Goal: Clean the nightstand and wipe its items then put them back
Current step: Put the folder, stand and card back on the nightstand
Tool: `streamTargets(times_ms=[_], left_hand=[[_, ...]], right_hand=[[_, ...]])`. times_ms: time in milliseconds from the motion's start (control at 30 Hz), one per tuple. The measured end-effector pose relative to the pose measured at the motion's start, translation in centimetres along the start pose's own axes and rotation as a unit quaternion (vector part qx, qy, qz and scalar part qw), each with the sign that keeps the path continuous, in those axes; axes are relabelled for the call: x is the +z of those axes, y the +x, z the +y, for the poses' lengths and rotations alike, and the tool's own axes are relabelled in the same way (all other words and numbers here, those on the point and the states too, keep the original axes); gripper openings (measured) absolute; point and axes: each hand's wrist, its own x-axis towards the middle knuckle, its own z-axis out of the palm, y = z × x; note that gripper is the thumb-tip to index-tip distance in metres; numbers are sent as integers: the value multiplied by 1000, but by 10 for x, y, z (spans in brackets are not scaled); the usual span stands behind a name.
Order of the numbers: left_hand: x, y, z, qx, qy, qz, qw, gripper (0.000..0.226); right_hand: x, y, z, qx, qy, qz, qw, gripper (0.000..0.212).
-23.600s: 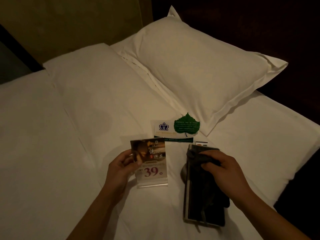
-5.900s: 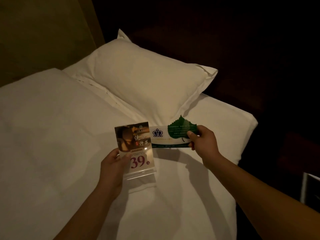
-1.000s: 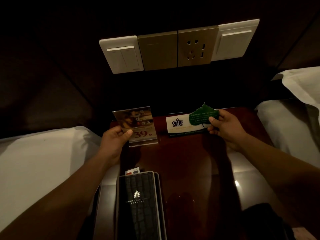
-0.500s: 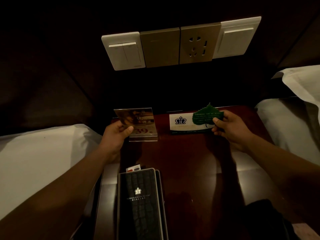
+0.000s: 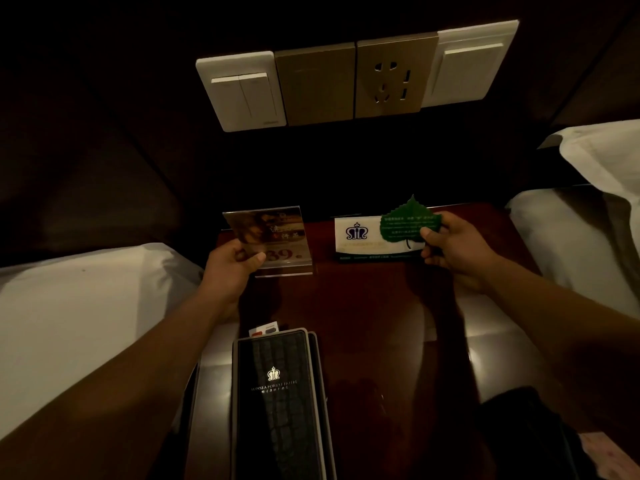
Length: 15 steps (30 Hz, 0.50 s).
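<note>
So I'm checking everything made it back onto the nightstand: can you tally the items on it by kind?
Acrylic sign stand, held by the left hand: 1
White card with green leaf, held by the right hand: 1
Black hotel folder: 1
Small card peeking out behind the folder: 1
Total: 4

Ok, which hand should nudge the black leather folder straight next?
Left, probably. The left hand holding the clear acrylic sign sits nearer the black leather folder; the right hand holds cards farther away.
</note>
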Motion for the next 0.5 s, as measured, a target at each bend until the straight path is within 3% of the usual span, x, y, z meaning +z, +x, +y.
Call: streamTargets(times_ms=[267,400,500], left_hand=[[-4,-3,-2,45,-18,1,999,32],[-3,-6,-2,43,-23,6,999,21],[0,-4,1,51,9,17,999,19]], right_hand=[[-4,-2,-5,2,-5,33,999,36],[-2,-1,-4,-7,-35,32,999,16],[-2,-1,-6,-11,-49,23,998,14]])
